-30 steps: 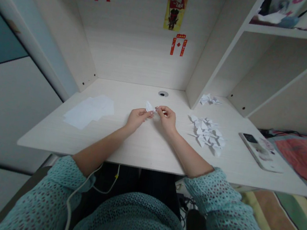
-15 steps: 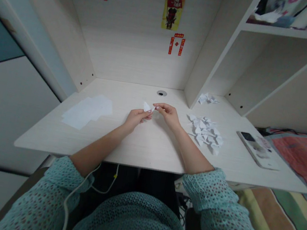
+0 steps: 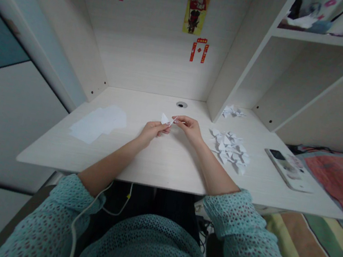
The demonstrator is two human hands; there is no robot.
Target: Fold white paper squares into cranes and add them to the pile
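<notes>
A small folded piece of white paper (image 3: 165, 119), with pointed corners, is held just above the desk between both hands. My left hand (image 3: 153, 132) pinches its lower part between thumb and fingers. From the other side, my right hand (image 3: 190, 127) grips a narrow point of the paper with thumb and forefinger. To the right lies a pile of folded white paper pieces (image 3: 230, 149), apart from the right hand. On the left, flat white paper sheets (image 3: 99, 123) are spread over one another. The finer folds are too small to make out.
A phone (image 3: 286, 170) lies on the right of the desk (image 3: 164, 167). More folded paper (image 3: 233, 112) sits behind the upright divider (image 3: 247, 57). A pale cable (image 3: 76, 229) hangs by my left sleeve. Farther right are a red cloth (image 3: 339, 176) and a striped cover (image 3: 318, 256).
The view has shifted very slightly. My hands stay nearly in place on the folded paper, and its upper point shows a little more clearly by the right fingers.
</notes>
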